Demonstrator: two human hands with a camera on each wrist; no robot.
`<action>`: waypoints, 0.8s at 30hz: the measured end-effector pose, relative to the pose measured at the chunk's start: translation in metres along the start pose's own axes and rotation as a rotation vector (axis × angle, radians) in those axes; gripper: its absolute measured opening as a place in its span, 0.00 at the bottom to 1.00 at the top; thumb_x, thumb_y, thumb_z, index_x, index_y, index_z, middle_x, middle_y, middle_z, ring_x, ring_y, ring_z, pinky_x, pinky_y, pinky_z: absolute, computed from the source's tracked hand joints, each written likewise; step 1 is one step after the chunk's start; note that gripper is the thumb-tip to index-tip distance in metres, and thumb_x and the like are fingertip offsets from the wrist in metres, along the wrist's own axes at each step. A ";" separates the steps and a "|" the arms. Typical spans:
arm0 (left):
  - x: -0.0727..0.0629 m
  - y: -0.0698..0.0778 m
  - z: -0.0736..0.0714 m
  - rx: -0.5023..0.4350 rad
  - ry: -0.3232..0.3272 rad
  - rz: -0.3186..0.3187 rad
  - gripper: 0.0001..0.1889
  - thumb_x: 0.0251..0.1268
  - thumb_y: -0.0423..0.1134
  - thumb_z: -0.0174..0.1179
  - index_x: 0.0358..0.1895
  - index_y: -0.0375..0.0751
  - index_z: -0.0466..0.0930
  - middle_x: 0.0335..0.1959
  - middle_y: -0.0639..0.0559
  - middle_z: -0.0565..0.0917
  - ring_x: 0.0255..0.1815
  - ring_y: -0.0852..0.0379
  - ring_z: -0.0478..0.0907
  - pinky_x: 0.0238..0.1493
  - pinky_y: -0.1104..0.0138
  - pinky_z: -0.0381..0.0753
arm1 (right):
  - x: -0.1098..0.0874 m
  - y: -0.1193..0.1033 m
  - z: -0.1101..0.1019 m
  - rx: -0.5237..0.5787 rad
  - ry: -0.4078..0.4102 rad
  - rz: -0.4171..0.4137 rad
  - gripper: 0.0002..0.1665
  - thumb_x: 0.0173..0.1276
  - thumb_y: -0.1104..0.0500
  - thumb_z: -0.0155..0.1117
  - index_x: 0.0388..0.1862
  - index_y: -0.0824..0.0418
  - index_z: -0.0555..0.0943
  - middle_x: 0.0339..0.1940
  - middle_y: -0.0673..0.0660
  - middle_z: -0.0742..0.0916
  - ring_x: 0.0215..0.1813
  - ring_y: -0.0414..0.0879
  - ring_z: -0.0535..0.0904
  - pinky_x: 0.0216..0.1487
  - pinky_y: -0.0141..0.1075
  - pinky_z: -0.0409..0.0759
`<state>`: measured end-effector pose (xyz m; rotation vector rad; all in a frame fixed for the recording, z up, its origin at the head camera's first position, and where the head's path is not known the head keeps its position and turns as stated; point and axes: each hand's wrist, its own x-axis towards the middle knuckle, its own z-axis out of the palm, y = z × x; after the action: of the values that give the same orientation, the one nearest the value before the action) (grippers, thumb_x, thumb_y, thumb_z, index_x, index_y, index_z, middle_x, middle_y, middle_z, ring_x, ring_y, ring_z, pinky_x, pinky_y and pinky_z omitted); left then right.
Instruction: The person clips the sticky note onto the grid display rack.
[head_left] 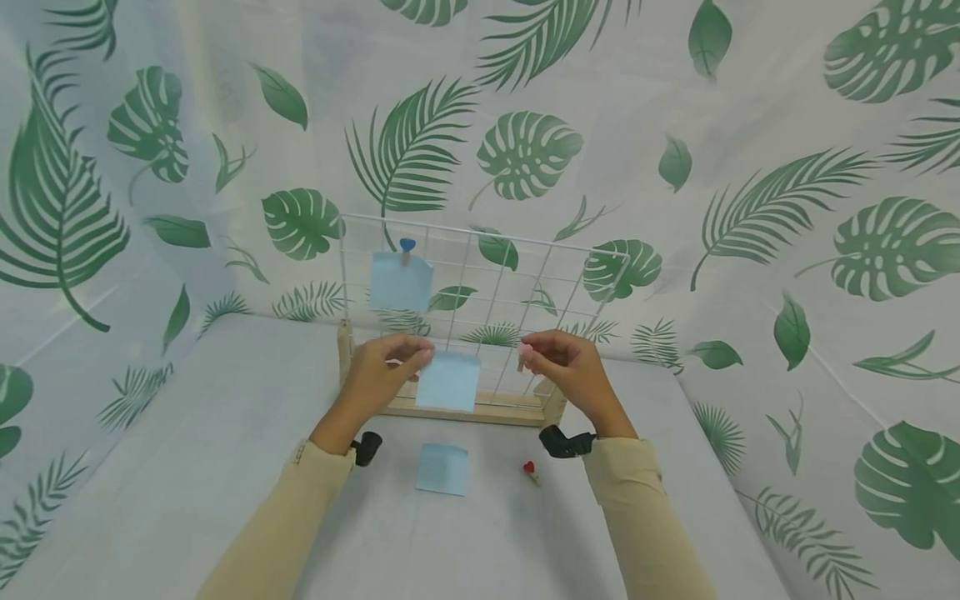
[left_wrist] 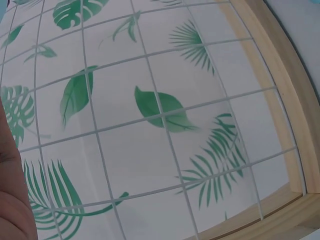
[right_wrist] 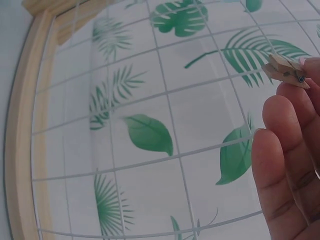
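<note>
On the head feed I saw a broad, whitish, flat tabletop. Toward its far side, I had a white wire-grid rack with a pale wooden base standing upright. In front of that, a square light-blue paper note lay on the surface; well to its right I made out a small wooden clothespin with a red heart, lying diagonally.

Creased sheeting printed with green tropical leaves walls in a white tabletop at the back, left and right, in what appears to be a makeshift indoor booth. Before me, a wire grid in a wooden base stands near the rear wall. Whether home, lab or workshop lies beyond cannot be told.
</note>
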<state>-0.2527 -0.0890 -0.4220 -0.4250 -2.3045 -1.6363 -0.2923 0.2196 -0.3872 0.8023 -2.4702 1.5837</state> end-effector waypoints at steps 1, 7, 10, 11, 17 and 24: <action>0.001 0.000 -0.001 0.001 0.005 0.011 0.08 0.79 0.35 0.67 0.52 0.35 0.89 0.46 0.43 0.92 0.41 0.49 0.89 0.41 0.67 0.92 | 0.001 -0.001 0.000 -0.005 -0.003 -0.003 0.12 0.76 0.69 0.69 0.55 0.74 0.86 0.41 0.62 0.91 0.39 0.37 0.87 0.47 0.28 0.88; 0.007 0.003 -0.004 0.021 0.039 0.067 0.08 0.78 0.35 0.67 0.52 0.34 0.89 0.46 0.42 0.92 0.37 0.50 0.91 0.41 0.67 0.91 | 0.005 -0.007 -0.001 -0.032 -0.006 -0.014 0.12 0.76 0.68 0.70 0.55 0.73 0.86 0.41 0.64 0.91 0.39 0.38 0.87 0.46 0.29 0.89; 0.010 0.005 -0.004 0.015 0.037 0.073 0.09 0.79 0.35 0.67 0.53 0.35 0.89 0.46 0.42 0.92 0.37 0.50 0.91 0.41 0.67 0.92 | 0.007 -0.011 -0.002 -0.043 -0.002 -0.006 0.13 0.76 0.68 0.69 0.55 0.73 0.86 0.42 0.64 0.91 0.39 0.38 0.87 0.46 0.29 0.88; 0.011 0.006 -0.004 0.011 0.036 0.074 0.09 0.79 0.35 0.67 0.53 0.35 0.89 0.46 0.42 0.92 0.37 0.50 0.91 0.41 0.67 0.92 | 0.008 -0.012 -0.003 -0.047 -0.001 -0.006 0.13 0.76 0.67 0.69 0.55 0.73 0.86 0.42 0.64 0.91 0.39 0.38 0.87 0.46 0.29 0.88; 0.016 0.008 -0.003 -0.013 0.052 0.105 0.07 0.78 0.33 0.67 0.51 0.34 0.89 0.45 0.42 0.92 0.39 0.48 0.91 0.40 0.67 0.92 | 0.013 -0.018 -0.003 -0.075 -0.006 -0.029 0.12 0.77 0.67 0.69 0.54 0.73 0.87 0.42 0.66 0.91 0.39 0.39 0.87 0.47 0.29 0.88; 0.021 0.014 -0.004 -0.013 0.060 0.137 0.06 0.77 0.33 0.68 0.49 0.33 0.90 0.43 0.43 0.92 0.38 0.49 0.90 0.38 0.68 0.92 | 0.015 -0.026 -0.005 -0.097 -0.005 -0.029 0.11 0.78 0.67 0.68 0.54 0.72 0.87 0.42 0.65 0.91 0.39 0.37 0.86 0.47 0.28 0.87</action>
<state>-0.2658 -0.0872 -0.4005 -0.5172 -2.1717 -1.5768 -0.2939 0.2100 -0.3587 0.8243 -2.5049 1.4423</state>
